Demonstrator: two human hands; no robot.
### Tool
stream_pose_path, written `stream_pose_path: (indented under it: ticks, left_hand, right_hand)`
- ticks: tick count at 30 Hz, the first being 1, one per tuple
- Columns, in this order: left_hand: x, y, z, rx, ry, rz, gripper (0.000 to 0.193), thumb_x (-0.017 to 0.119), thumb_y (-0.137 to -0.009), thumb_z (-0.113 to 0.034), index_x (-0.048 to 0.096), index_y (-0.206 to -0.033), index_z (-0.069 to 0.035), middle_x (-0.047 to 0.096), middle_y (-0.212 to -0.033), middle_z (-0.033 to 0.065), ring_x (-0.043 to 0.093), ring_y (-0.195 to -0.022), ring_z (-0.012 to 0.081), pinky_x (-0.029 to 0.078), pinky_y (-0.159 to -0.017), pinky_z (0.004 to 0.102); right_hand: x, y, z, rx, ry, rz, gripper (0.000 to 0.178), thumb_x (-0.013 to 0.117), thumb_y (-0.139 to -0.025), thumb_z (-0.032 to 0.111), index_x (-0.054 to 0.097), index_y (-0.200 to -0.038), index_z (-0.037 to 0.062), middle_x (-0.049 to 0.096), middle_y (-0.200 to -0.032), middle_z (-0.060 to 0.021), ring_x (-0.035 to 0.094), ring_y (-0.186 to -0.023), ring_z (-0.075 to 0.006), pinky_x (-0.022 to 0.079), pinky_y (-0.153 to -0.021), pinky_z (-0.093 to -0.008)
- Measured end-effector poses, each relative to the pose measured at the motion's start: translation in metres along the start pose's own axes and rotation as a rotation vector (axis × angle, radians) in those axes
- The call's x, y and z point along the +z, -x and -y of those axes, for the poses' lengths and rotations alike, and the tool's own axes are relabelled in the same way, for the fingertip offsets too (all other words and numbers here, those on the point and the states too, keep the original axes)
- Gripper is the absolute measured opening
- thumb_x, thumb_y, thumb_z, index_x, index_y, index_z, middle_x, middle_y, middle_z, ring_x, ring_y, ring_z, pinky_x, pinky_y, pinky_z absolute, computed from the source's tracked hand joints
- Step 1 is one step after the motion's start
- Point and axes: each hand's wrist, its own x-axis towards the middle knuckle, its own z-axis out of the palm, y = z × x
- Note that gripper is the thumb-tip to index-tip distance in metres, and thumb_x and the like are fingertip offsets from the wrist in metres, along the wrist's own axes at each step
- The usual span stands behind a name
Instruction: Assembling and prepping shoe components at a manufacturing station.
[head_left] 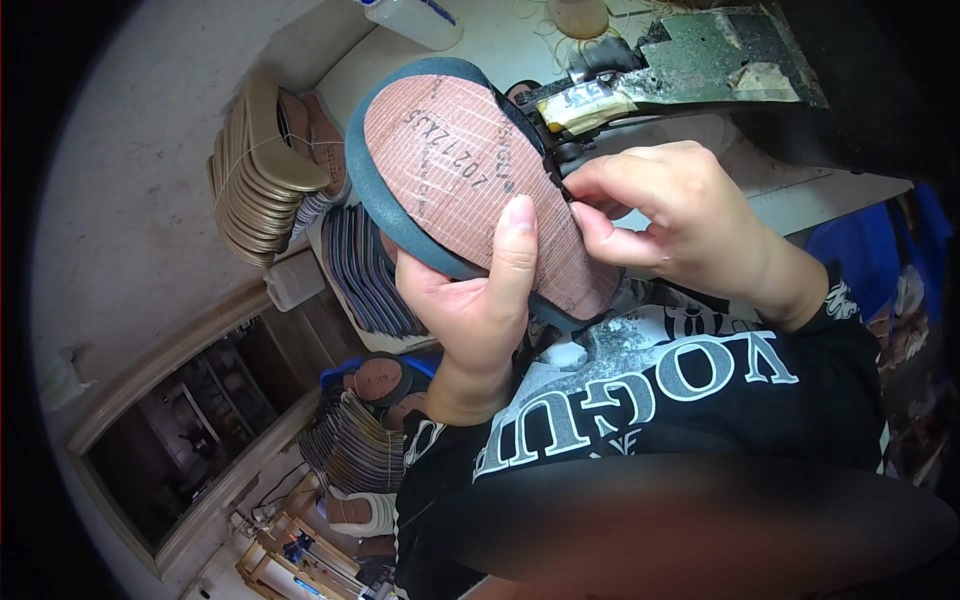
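The left hand (470, 310) grips a pink-faced sole (455, 165), thumb flat on it, other fingers mostly hidden behind. To that thumb's right, the right hand (670, 205) pinches a dark strip (563, 190) at the sole's edge, its far end hard to make out near the green machine (715, 65), shadow-cut above the right hand

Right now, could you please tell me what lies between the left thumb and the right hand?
In the head view, part of the pinkish face of the sole lies between them.
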Motion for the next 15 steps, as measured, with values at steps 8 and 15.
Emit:
stream_pose_path:
  ticks: [8,15]
  left_hand:
    - [-0.0002,-0.0020,0.0016,-0.006,-0.002,-0.023,0.039,0.061,-0.084,-0.003,0.051,-0.120,0.008,0.061,-0.111,0.0141,0.060,-0.100,0.0181,0.044,-0.094,0.0314]
    - [-0.0066,-0.0047,0.0028,-0.180,0.214,0.004,0.041,0.063,-0.084,-0.001,0.048,-0.122,0.005,0.061,-0.111,0.0124,0.060,-0.097,0.0158,0.047,-0.089,0.0285]
  right_hand:
    - [-0.0022,-0.0005,-0.0027,0.150,-0.167,0.115,0.016,0.069,-0.074,0.005,0.063,-0.087,-0.0010,0.063,-0.069,-0.0110,0.063,-0.061,-0.0203,0.050,-0.057,-0.0279]
    - [-0.0051,0.0001,-0.0042,0.302,-0.514,0.195,0.021,0.077,-0.076,0.010,0.065,-0.087,-0.0023,0.066,-0.071,-0.0037,0.064,-0.068,-0.0082,0.049,-0.058,-0.0212]
